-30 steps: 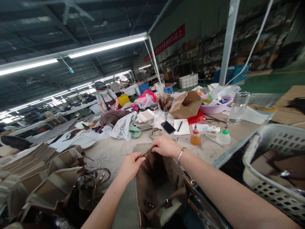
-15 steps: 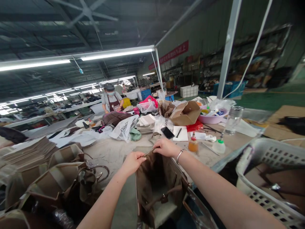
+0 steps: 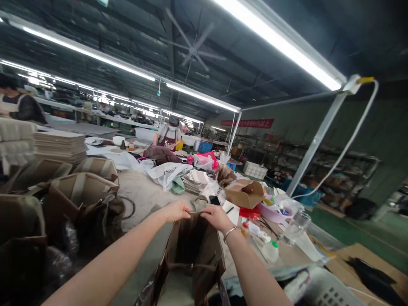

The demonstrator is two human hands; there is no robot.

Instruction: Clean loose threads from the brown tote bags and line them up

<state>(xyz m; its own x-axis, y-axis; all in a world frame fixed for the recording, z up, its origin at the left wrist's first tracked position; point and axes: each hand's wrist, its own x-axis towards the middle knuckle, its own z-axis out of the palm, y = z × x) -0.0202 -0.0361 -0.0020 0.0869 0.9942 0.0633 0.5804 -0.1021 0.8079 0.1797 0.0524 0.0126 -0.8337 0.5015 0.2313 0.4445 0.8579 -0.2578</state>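
An open brown handbag (image 3: 191, 250) stands on the worktable in front of me, its mouth facing up. Both my hands pinch its far top rim. My left hand (image 3: 176, 210) is closed on the rim at the left. My right hand (image 3: 216, 216), with a silver bracelet on the wrist, is closed on the rim just to the right. The two hands nearly touch. A strap with a metal fitting hangs inside the bag.
Several beige-and-brown bags (image 3: 79, 191) crowd the table's left. Ahead lie a white plastic bag (image 3: 168, 173), card stacks (image 3: 196, 180), a cardboard box (image 3: 245, 193), a pink basin (image 3: 274, 212), glue bottles (image 3: 270, 250) and a glass jar (image 3: 295, 227). A white basket (image 3: 321, 291) sits lower right. An aproned person (image 3: 168, 136) works further along.
The camera has tilted up and swung left. My hands have drawn closer together on the bag's rim, and the bag now stands more upright beneath them.
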